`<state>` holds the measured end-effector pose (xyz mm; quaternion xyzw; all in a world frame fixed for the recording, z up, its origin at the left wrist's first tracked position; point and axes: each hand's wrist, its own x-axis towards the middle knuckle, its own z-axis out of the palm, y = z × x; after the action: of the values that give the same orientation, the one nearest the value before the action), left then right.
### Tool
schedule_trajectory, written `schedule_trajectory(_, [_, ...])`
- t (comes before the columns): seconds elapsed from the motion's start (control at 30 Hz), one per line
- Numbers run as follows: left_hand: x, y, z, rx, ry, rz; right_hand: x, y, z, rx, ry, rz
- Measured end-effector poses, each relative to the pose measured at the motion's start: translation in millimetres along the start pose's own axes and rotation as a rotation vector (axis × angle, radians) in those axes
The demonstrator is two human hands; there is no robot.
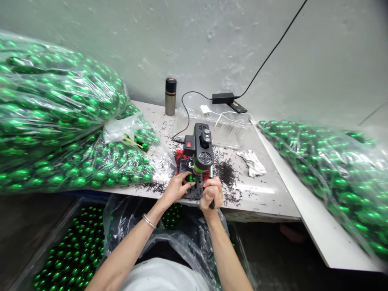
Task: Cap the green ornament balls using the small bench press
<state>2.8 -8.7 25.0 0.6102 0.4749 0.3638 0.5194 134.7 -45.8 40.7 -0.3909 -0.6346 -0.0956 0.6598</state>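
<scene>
A small black bench press (202, 151) with a red switch stands on the white table. Under its head sits a shiny green ball (191, 178), pinched between the thumb and fingers of my left hand (178, 187). My right hand (212, 193) is wrapped around the press's lever handle (211, 204), at the right of the machine. A red patch shows around the black base. Exactly how the press head meets the ball is too small to make out.
Clear bags of green balls lie left (60, 121) and right (330, 173). Black scraps (226, 173) litter the table. Behind are a thermos (170, 99), a power adapter (223, 98) and a clear plastic tray (233, 135). White gloves (252, 162) lie right; more balls (72, 246) sit below.
</scene>
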Motion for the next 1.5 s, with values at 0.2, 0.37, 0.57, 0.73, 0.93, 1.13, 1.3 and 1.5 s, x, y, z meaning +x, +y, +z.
schedule_trajectory(0.2, [0,-3,-0.3,0.021,-0.012,0.030,-8,3,0,-0.005,-0.040,-0.010])
schedule_trajectory(0.37, [3,-4,2.4,0.050,-0.002,0.055,0,-3,-6,0.000,-0.089,-0.011])
schedule_trajectory(0.57, [-9,-11,0.6,0.018,0.008,0.063,55,-35,-12,0.083,-0.046,0.309])
schedule_trajectory(0.73, [-49,-15,-22.8,0.098,0.000,0.202,61,-43,-8,0.111,0.000,0.336])
schedule_trajectory(0.93, [-10,1,-79.3,0.435,0.371,0.309,48,-39,-4,0.097,0.030,0.272])
schedule_trajectory(1.13, [42,8,-132.5,0.951,0.256,0.119,42,-36,-6,0.082,0.014,0.303])
schedule_trajectory(1.3, [52,3,-145.2,0.905,0.169,0.039,38,-34,-5,0.060,0.041,0.307])
schedule_trajectory(1.5, [56,16,-145.5,0.726,0.082,0.035,39,-35,-4,0.048,0.029,0.294])
